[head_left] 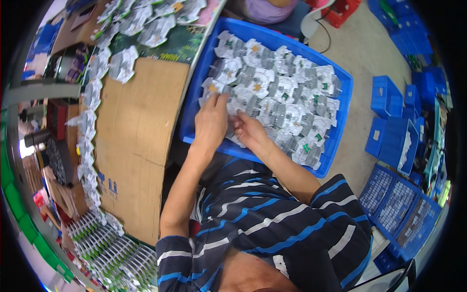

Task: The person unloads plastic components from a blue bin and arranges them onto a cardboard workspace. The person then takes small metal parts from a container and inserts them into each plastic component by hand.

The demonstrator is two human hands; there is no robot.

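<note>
A big blue plastic bin (340, 78) sits in front of me, filled with several white and grey packets (287, 92). My left hand (210, 121) lies palm down on the packets at the bin's near left corner, fingers together on one packet (214, 88). My right hand (248, 127) is just beside it, fingers curled around the edge of a packet (243, 104) in the pile. Both forearms reach out from my striped shirt below.
To the left lies a flat brown cardboard sheet (138, 136) on a table, bordered by rows of more packets (87, 126). White stacked racks (112, 253) sit at lower left. Blue crates (399, 131) stand on the floor at right.
</note>
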